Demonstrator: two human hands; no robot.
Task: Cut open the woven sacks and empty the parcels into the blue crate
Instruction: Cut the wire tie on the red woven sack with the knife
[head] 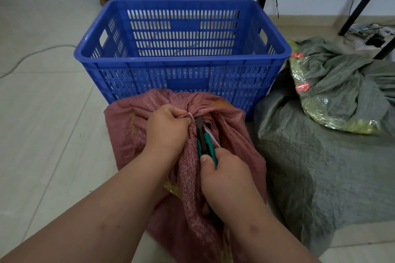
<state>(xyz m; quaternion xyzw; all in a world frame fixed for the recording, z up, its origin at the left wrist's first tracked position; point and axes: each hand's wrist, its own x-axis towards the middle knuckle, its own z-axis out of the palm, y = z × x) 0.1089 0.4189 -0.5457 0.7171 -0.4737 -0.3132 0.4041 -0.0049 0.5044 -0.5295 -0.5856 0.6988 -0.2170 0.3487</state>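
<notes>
While the left hand [166, 128] pinches the red sack's [233, 126] gathered neck before the blue crate [181, 57], the right hand [222, 174] grips the cutter [204, 141], blade pointing away toward the white tie [191, 115].

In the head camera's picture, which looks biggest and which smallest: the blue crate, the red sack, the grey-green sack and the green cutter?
1. Blue crate and grey-green sack: both fill similar areas, and the sack runs off the frame, so unranked.
2. Red sack, partly hidden by the arms.
3. Green cutter, clearly smallest.
</notes>
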